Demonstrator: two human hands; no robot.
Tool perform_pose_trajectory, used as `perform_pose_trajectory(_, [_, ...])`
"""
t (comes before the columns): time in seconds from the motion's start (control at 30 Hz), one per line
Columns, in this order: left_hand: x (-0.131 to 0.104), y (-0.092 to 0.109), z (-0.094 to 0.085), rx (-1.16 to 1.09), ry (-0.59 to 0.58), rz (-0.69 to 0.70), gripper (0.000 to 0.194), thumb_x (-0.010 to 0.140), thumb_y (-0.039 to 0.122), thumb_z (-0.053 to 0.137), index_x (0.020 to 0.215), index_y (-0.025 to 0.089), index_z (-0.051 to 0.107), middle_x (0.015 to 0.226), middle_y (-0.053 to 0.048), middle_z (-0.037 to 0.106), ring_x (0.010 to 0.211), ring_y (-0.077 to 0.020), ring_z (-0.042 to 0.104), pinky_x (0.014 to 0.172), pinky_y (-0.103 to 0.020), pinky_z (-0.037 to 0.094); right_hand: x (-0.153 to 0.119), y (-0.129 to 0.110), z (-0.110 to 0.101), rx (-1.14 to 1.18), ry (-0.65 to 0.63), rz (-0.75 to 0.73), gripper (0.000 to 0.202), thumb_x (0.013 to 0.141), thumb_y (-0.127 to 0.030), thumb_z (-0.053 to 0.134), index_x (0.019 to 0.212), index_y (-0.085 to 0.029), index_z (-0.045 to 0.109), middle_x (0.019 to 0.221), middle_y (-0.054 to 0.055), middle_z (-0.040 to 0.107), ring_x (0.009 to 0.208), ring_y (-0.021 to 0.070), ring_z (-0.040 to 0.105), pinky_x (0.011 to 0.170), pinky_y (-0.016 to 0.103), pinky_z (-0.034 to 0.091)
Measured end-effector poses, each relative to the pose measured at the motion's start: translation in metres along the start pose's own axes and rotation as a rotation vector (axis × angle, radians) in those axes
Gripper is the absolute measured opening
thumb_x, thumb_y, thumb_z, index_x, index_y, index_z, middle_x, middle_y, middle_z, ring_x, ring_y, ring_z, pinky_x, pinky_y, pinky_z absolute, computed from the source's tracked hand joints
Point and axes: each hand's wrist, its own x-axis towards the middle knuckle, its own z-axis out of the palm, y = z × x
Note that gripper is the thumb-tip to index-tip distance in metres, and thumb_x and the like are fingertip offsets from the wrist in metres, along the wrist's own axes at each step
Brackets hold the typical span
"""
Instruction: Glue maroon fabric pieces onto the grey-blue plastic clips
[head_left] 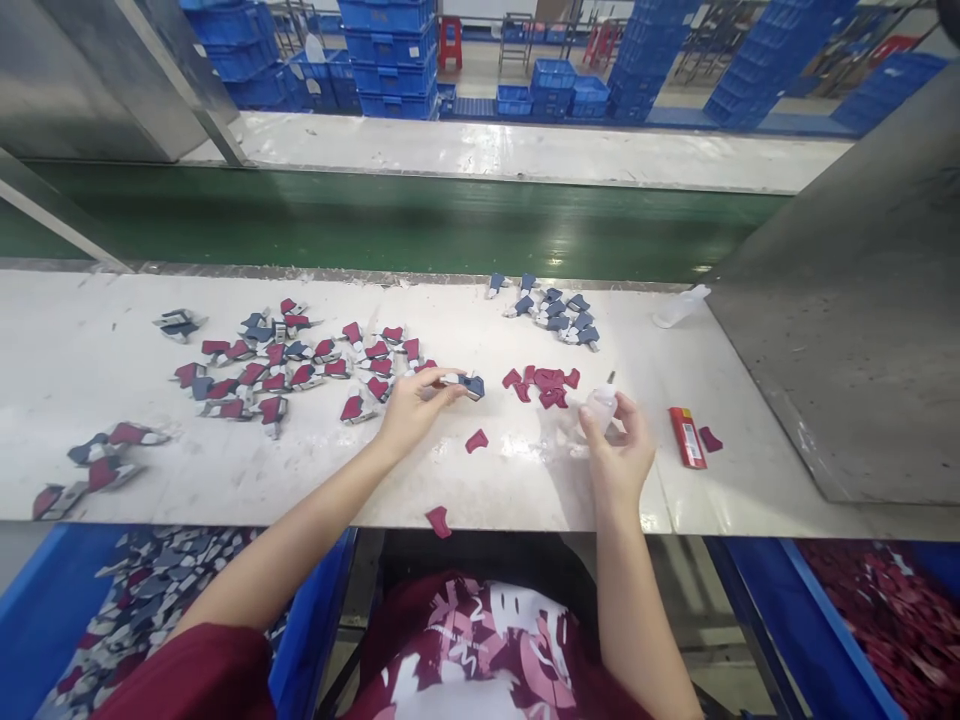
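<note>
My left hand pinches a small dark blue and white part above the white table, its fingers closed on the white end. In my right hand is a translucent squeeze bottle, its thin dark tip pointing up. Between the hands lies a cluster of flat maroon pieces, with a single maroon piece nearer to me and another at the table's front edge. Left of my left hand spread many maroon-and-white and blue-and-white parts.
More blue parts lie at the back. A red packet and a clear bottle are on the right. Behind the table runs a green belt. Blue bins of parts stand below, beside a metal housing.
</note>
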Motion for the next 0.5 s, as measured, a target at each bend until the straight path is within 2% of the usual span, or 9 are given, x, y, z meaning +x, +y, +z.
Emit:
perform_pose_trajectory(0.07, [0.003, 0.005, -0.004, -0.046, 0.056, -0.012, 0.03, 0.081, 0.042, 0.075, 0.099, 0.018, 0.078, 0.092, -0.008, 0.078, 0.079, -0.0207, 0.071, 0.072, -0.029, 0.054, 0.003, 0.001, -0.007, -0.043, 0.028, -0.012, 0.055, 0.072, -0.045, 0.077, 0.117, -0.017, 0.062, 0.116, 0.013, 0.07, 0.105, 0.0274, 0.067, 0.087, 0.041, 0.051])
perform_pose_trajectory(0.23, [0.005, 0.013, -0.01, -0.222, 0.157, -0.056, 0.038, 0.079, 0.051, 0.075, 0.095, 0.016, 0.078, 0.083, -0.007, 0.077, 0.075, -0.018, 0.068, 0.074, -0.028, 0.052, 0.002, 0.004, -0.023, -0.092, -0.027, 0.026, 0.062, 0.069, -0.04, 0.081, 0.121, -0.019, 0.054, 0.114, 0.011, 0.072, 0.082, 0.0208, 0.068, 0.077, 0.037, 0.053])
perform_pose_trajectory(0.33, [-0.005, 0.013, -0.013, -0.277, 0.161, -0.102, 0.04, 0.081, 0.054, 0.072, 0.091, 0.016, 0.077, 0.085, -0.007, 0.076, 0.075, -0.0158, 0.066, 0.074, -0.027, 0.051, -0.011, -0.001, -0.03, -0.175, 0.025, 0.081, 0.08, 0.065, -0.046, 0.084, 0.131, -0.017, 0.05, 0.129, 0.016, 0.062, 0.092, 0.0249, 0.066, 0.08, 0.042, 0.054])
perform_pose_trajectory(0.4, [-0.016, 0.013, -0.016, -0.323, 0.166, -0.129, 0.04, 0.082, 0.055, 0.071, 0.089, 0.016, 0.076, 0.087, -0.007, 0.075, 0.076, -0.0153, 0.065, 0.076, -0.027, 0.051, -0.029, -0.01, -0.033, -0.233, 0.141, 0.006, 0.092, 0.063, -0.048, 0.085, 0.139, -0.015, 0.044, 0.14, 0.021, 0.051, 0.104, 0.0293, 0.061, 0.08, 0.043, 0.054])
perform_pose_trajectory(0.43, [-0.022, 0.013, -0.018, -0.349, 0.181, -0.141, 0.04, 0.083, 0.054, 0.071, 0.09, 0.016, 0.076, 0.087, -0.007, 0.075, 0.077, -0.0153, 0.065, 0.076, -0.027, 0.051, -0.04, -0.016, -0.034, -0.244, 0.197, -0.076, 0.091, 0.066, -0.047, 0.084, 0.141, -0.016, 0.043, 0.14, 0.021, 0.05, 0.107, 0.0299, 0.059, 0.078, 0.043, 0.054])
perform_pose_trajectory(0.47, [-0.028, 0.013, -0.019, -0.373, 0.204, -0.155, 0.04, 0.083, 0.054, 0.071, 0.09, 0.016, 0.075, 0.088, -0.007, 0.074, 0.077, -0.0151, 0.064, 0.077, -0.027, 0.051, -0.053, -0.024, -0.035, -0.241, 0.208, -0.176, 0.083, 0.07, -0.045, 0.082, 0.138, -0.017, 0.045, 0.134, 0.019, 0.053, 0.102, 0.028, 0.06, 0.076, 0.042, 0.054])
perform_pose_trajectory(0.5, [-0.034, 0.013, -0.021, -0.392, 0.234, -0.17, 0.039, 0.083, 0.054, 0.071, 0.09, 0.016, 0.075, 0.087, -0.006, 0.073, 0.077, -0.0147, 0.064, 0.077, -0.027, 0.051, -0.066, -0.032, -0.034, -0.204, 0.129, -0.269, 0.071, 0.074, -0.041, 0.08, 0.135, -0.019, 0.049, 0.124, 0.015, 0.058, 0.095, 0.0249, 0.061, 0.073, 0.039, 0.054])
